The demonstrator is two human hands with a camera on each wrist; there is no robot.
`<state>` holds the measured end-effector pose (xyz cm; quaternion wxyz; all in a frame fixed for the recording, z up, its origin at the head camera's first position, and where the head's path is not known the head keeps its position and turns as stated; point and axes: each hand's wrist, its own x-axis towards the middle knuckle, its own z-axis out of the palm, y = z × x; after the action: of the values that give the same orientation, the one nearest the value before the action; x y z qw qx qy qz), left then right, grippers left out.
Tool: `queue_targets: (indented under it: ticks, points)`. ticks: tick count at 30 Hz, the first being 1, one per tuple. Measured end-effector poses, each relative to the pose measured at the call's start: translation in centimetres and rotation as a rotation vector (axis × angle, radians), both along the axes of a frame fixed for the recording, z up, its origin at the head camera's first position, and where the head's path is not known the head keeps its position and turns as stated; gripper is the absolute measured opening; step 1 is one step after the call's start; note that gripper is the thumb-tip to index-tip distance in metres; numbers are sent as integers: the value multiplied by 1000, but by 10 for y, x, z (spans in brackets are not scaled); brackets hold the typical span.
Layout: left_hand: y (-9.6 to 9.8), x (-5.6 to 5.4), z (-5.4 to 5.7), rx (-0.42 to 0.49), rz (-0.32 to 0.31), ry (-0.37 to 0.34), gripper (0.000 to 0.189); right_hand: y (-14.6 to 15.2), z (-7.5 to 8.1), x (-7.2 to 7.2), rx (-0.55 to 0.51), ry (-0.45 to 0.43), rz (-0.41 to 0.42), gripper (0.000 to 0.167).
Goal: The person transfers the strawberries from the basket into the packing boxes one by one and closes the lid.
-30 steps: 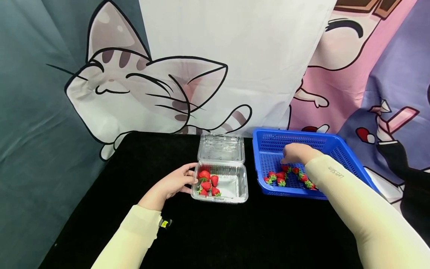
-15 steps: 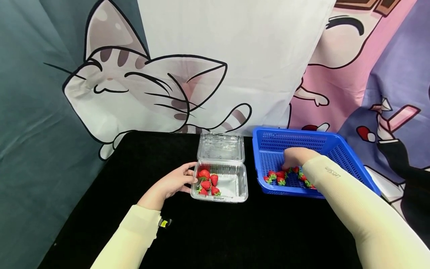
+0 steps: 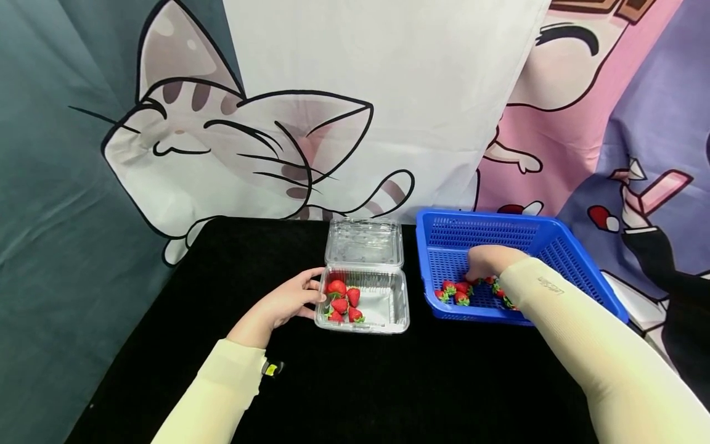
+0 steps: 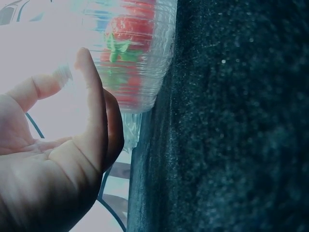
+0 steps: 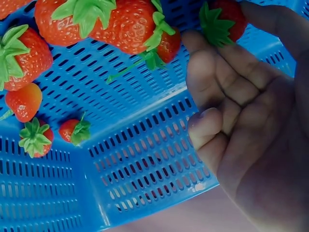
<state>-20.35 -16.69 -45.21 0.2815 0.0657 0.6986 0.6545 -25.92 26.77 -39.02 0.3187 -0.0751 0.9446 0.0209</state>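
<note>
My left hand [image 3: 291,300] holds the left side of an open clear plastic clamshell box [image 3: 395,327], thumb at the rim and fingers along the outer wall. Several red strawberries [image 3: 339,306] lie in the box's left half; in the left wrist view strawberries [image 4: 129,34] show through its ribbed wall. My right hand [image 3: 488,260] reaches down into a blue perforated plastic basket [image 3: 444,313]. The right wrist view shows a strawberry [image 5: 229,21] with green leaves between that hand's thumb and fingertips. More strawberries [image 5: 128,26] lie on the basket floor; the right forearm hides some in the head view.
The box's clear lid [image 3: 364,242] is folded back behind it. Box and basket stand side by side on a black cloth-covered table [image 3: 355,382]. A printed curtain [image 3: 438,92] hangs right behind the table.
My right hand has lowered slightly into the basket, down to the strawberries. The left hand, the box and its strawberries have stayed in place.
</note>
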Motion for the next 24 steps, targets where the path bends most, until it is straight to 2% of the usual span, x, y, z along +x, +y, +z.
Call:
queue_targets:
  ticks: [8, 11, 14, 24]
  points:
    - [0, 1, -1, -1, -2, 2, 75, 4, 12, 1, -103, 73, 79, 24]
    - [-1, 1, -1, -1, 1, 5, 75, 0, 21, 4, -138, 109, 75, 16]
    - [-1, 1, -1, -5, 1, 7, 74, -5, 29, 8, -169, 161, 76, 15]
    - [0, 2, 2, 5, -2, 11, 75, -32, 71, 31, -279, 317, 108, 14]
